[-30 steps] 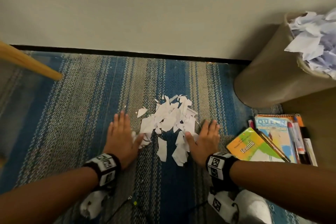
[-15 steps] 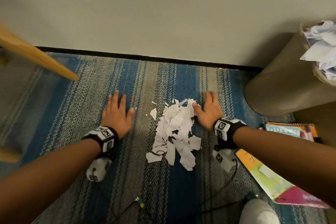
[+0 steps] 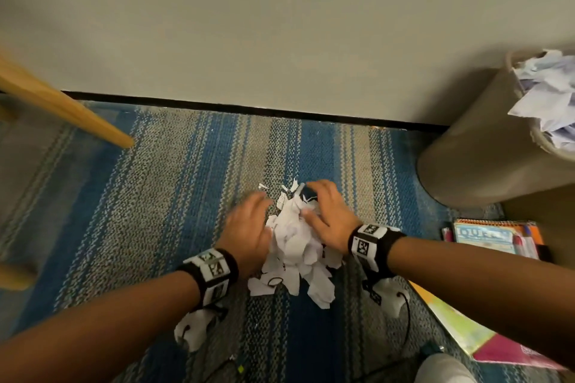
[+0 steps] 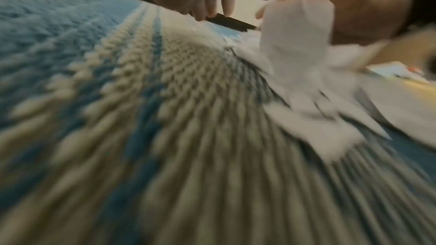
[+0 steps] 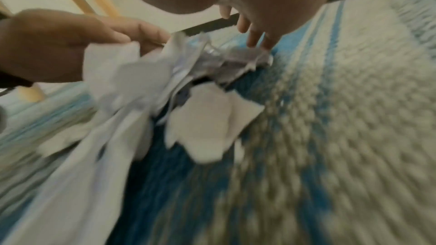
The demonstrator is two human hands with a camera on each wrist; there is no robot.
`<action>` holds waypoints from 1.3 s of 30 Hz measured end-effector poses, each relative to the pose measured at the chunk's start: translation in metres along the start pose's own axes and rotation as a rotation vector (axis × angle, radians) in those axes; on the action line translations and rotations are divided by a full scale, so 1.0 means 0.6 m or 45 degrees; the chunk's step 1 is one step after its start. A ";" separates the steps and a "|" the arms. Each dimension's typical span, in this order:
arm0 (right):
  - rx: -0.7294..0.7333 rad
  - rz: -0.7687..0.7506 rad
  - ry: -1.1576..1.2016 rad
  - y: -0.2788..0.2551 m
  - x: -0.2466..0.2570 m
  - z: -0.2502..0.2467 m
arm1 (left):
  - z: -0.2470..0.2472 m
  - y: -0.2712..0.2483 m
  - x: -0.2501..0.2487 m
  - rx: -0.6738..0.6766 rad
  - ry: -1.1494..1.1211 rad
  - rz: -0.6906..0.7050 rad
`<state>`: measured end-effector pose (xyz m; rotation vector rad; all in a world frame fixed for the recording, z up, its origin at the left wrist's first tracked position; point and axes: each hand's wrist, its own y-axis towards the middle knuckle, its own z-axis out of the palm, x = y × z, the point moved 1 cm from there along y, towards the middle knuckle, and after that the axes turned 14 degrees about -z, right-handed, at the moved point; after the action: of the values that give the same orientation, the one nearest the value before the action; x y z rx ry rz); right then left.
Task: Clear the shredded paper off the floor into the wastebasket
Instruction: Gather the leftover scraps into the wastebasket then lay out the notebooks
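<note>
A heap of white shredded paper [image 3: 295, 246] lies on the blue and grey striped carpet [image 3: 155, 211]. My left hand [image 3: 249, 224] presses its palm and straight fingers against the heap's left side. My right hand [image 3: 323, 211] arches over the heap's far right end, its fingers hooked round the top shreds and its thumb on the paper. In the right wrist view those fingertips [image 5: 253, 38] touch the far shreds [image 5: 207, 118]. The tan wastebasket [image 3: 482, 149] stands at the right by the wall, heaped with crumpled paper [image 3: 547, 96].
Wooden furniture legs [image 3: 71, 112] slant in from the left. Books and pens [image 3: 491, 236] and a green and pink booklet [image 3: 466, 329] lie right of my right arm. The wall's black baseboard [image 3: 249, 109] runs behind the heap. Thin cables trail on the carpet near me.
Both hands have swept inward from either side of the paper. The spread shreds are now bunched into a taller heap between them, and my right hand has curled over it.
</note>
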<state>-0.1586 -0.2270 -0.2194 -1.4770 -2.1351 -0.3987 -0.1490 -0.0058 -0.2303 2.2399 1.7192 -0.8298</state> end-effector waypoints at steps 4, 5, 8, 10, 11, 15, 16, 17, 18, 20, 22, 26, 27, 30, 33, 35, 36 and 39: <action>-0.021 0.201 -0.132 0.068 -0.032 -0.017 | -0.034 0.093 -0.010 -0.081 -0.010 -0.352; 0.052 0.245 -0.127 0.081 -0.039 -0.015 | -0.034 0.113 -0.010 0.046 0.034 -0.364; 0.199 0.217 -0.124 0.097 -0.034 0.002 | -0.027 0.138 -0.020 0.353 0.229 -0.256; 0.217 0.023 -0.028 0.082 -0.012 0.011 | -0.019 0.120 -0.032 0.417 0.212 -0.139; 0.231 -0.079 0.022 0.069 0.000 0.016 | -0.012 0.105 -0.035 0.424 0.172 -0.073; 0.264 -0.232 0.134 0.026 0.023 0.000 | -0.011 0.050 -0.040 0.476 -0.014 0.010; 0.270 -0.231 0.131 0.021 0.023 -0.011 | -0.020 0.043 -0.038 0.484 -0.050 -0.013; 0.255 -0.232 0.105 0.020 0.021 -0.026 | -0.032 0.039 -0.035 0.473 -0.034 -0.003; 0.220 -0.227 0.068 0.018 0.013 -0.038 | -0.043 0.032 -0.027 0.453 0.047 0.044; 0.170 -0.188 -0.030 0.012 -0.008 -0.055 | -0.063 0.007 -0.004 0.451 0.337 0.186; 0.218 -0.107 -0.119 -0.001 -0.036 -0.061 | -0.074 -0.023 0.030 0.496 0.618 0.399; 0.421 0.040 -0.206 -0.038 -0.065 -0.052 | -0.051 -0.087 0.059 0.632 0.804 0.750; 0.443 0.043 -0.216 -0.041 -0.066 -0.049 | -0.042 -0.100 0.055 0.656 0.811 0.802; 0.433 0.077 -0.207 -0.034 -0.064 -0.040 | -0.013 -0.124 0.041 0.681 0.801 0.846; 0.415 0.109 -0.173 -0.030 -0.063 -0.040 | 0.001 -0.116 0.040 0.559 0.794 0.758; 0.429 0.093 -0.180 -0.034 -0.064 -0.038 | -0.001 -0.094 0.035 0.495 0.800 0.601; 0.429 0.082 -0.190 -0.035 -0.066 -0.037 | -0.004 -0.079 0.029 0.467 0.804 0.515; 0.372 0.106 -0.145 -0.037 -0.069 -0.036 | -0.015 -0.040 0.013 0.368 0.819 0.355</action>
<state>-0.1622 -0.2786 -0.2237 -1.4407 -2.1027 0.0292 -0.1672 0.0125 -0.2227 3.1018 1.5023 -0.3209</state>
